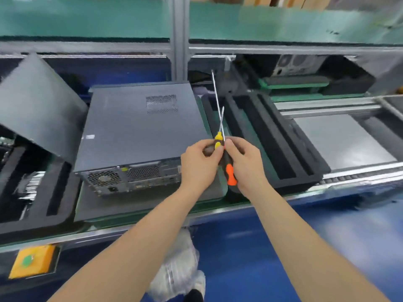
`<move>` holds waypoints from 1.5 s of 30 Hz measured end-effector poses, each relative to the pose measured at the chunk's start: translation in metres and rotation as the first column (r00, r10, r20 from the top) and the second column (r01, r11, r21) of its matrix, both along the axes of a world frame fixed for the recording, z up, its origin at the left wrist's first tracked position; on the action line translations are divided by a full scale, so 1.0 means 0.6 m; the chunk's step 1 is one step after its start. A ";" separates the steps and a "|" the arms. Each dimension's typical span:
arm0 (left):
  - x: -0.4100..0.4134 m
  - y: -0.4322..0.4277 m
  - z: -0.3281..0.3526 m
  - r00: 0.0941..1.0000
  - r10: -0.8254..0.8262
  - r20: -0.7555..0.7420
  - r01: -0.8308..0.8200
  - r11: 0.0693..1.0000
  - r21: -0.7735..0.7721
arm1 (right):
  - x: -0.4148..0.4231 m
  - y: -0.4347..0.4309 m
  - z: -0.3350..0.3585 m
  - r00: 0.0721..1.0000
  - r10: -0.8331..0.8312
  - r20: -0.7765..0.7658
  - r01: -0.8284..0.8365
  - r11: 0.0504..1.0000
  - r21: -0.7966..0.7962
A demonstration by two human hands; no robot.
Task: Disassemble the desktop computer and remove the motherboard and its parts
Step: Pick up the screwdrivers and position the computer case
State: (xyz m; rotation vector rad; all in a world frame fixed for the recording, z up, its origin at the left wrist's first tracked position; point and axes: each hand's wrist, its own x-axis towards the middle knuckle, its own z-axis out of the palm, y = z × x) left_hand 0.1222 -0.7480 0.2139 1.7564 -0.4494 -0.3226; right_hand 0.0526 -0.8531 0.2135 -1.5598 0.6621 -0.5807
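In the middle of the frame the left hand (199,164) is curling its fingers round the yellow-and-black-handled screwdriver (218,139), while the right hand (245,164) is pinching the orange-and-black-handled screwdriver (230,175) near the top of its grip, orange end pointing down. Both thin steel shafts are pointing up and away and crossing just above the hands, which are touching, probably because the person is comparing the two tools or passing one across before choosing a driver. The dark grey metal desktop computer case (139,127) is lying flat, left of centre, with its lid on and its rear panel of vents and ports turned toward the person, likely so the rear screws are facing the worker. It is sitting on a flat grey mat (104,205) on the line. A black foam slotted tray (272,138) is waiting right of centre, seemingly for removed parts, and a dark metal panel (37,101) is leaning at upper left.
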 end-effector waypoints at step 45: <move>-0.001 0.046 -0.230 0.898 0.107 0.426 -0.285 0.880 0.379 | 0.085 -0.072 -0.172 0.972 0.051 -0.230 -0.107 0.966 -0.237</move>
